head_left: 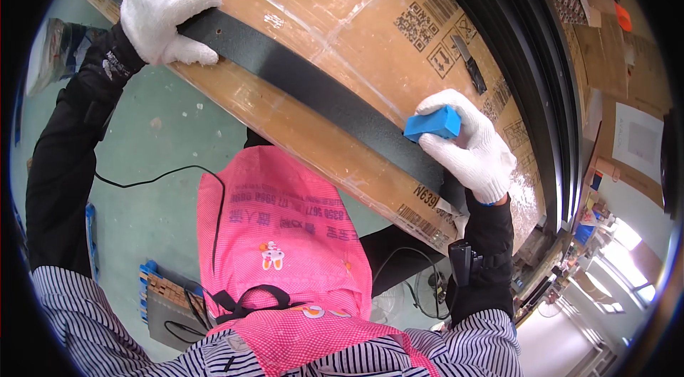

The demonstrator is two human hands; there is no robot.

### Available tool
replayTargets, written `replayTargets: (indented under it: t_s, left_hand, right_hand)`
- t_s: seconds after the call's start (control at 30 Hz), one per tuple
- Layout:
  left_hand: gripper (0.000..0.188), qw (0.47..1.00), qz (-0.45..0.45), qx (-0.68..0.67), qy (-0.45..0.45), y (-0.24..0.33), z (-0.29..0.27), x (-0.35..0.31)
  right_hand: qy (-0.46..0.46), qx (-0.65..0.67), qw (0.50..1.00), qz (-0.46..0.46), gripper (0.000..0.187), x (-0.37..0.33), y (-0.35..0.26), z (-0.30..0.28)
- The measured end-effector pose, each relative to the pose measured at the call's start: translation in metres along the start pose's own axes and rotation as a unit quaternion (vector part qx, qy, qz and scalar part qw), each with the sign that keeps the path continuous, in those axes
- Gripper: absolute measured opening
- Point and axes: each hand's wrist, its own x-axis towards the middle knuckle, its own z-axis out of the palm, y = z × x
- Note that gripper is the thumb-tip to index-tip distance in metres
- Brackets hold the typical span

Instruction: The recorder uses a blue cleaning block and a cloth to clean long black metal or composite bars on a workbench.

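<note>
A long dark grey flat strip (306, 92) lies slantwise across a large cardboard box, with a small hole near its upper left part. My left hand (167, 17), in a white knit glove, straddles the strip at the upper left, thumb along the near edge and fingers over the far edge. In my gloved right hand (470, 145) is a small blue rectangular block (434, 123), pinched between thumb and fingers. The block is over the right part of the strip; whether its underside touches the surface is hidden.
The taped cardboard box (342, 14) serves as the work surface. A knife with a black handle (470, 67) lies on it beyond my right hand. Several long black profiles (531, 64) run along the right side. A black cable (153, 181) hangs over the green floor on the left.
</note>
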Motion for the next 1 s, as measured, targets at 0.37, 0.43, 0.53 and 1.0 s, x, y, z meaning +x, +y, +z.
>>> replayTargets:
  t_s: [0.37,0.43,0.53,1.0]
  left_hand:
    - [0.072,1.000,-0.002,0.002,-0.014,0.001,-0.003,0.001]
    - [0.073,1.000,0.014,0.012,0.003,-0.003,0.002,0.002]
    - [0.077,1.000,0.022,0.010,0.007,-0.001,-0.001,0.003]
    - [0.078,1.000,0.008,-0.007,-0.003,-0.003,0.002,0.001]
  right_hand:
    - [0.003,-0.031,0.999,0.013,0.035,0.005,-0.012,0.008]
    - [0.018,-0.015,1.000,0.011,0.035,0.002,-0.007,0.007]
    - [0.029,0.023,0.999,0.034,0.035,0.009,-0.019,0.015]
    - [0.013,0.011,1.000,0.019,0.033,0.014,-0.021,0.018]
